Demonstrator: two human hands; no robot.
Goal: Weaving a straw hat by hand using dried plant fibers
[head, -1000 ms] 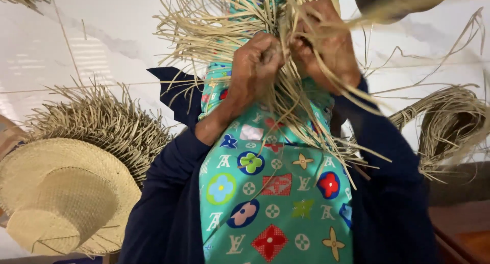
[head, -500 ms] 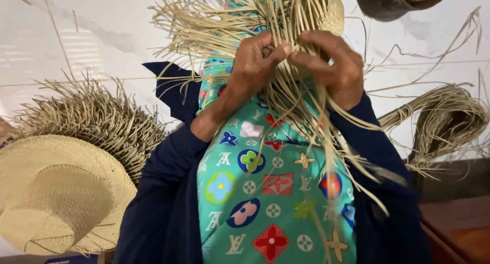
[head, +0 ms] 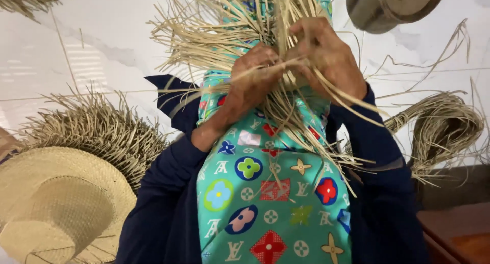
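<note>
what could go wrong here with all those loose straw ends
The left hand and right hand grip the straw bundle where many loose strands splay out; one might slip free or snap. Trailing strands across the patterned cloth could tangle.

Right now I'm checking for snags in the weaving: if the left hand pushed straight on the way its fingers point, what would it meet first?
The left hand points toward the right hand, with straw strands gripped between them. It would probably press into those strands first, then the right hand's fingers, though depth is unclear.
</note>
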